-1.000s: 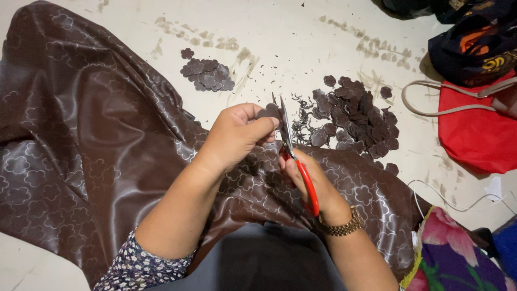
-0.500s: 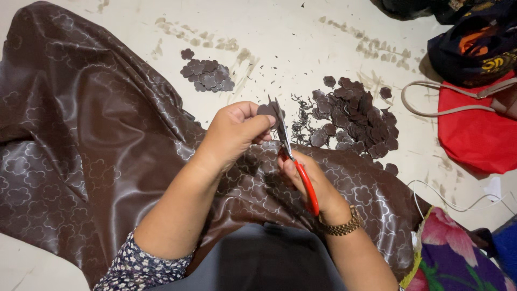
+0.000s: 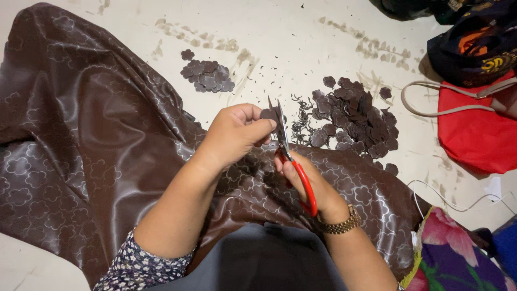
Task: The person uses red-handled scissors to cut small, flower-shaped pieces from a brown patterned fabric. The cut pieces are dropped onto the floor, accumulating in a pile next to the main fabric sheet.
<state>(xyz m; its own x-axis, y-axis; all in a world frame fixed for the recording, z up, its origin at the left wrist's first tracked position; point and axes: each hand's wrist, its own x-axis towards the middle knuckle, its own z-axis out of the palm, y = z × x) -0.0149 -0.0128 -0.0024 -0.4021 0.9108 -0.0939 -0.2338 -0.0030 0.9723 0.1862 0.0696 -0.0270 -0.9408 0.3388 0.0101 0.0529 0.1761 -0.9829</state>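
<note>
Across the pale floor [image 3: 323,48] sprawls the big brown cloth [image 3: 91,151], glossy and stamped with flower outlines, covering the whole left side and running under both arms to the lower right. Its top edge folds over near the upper left, and beyond that the floor lies bare up to the frame's edge, marked with faint scuffs. On the right, a red bag [image 3: 474,134] with a beige strap lies on the floor, a dark bag with orange print [image 3: 479,48] just above it. A flowered fabric [image 3: 452,253] shows at the lower right corner. Between cloth and bags sits the large pile of cut brown flower pieces [image 3: 355,121], thin trimmings scattered on its left side. A smaller pile of cut pieces [image 3: 207,75] rests well apart, further up the floor. Now the hands: the left hand [image 3: 234,134] pinches a small brown cut piece [image 3: 267,113] between thumb and fingertips, held above the cloth. The right hand [image 3: 307,180], gold watch [image 3: 339,223] at the wrist, grips red-handled scissors [image 3: 293,159], blades pointing up, touching that piece.
</note>
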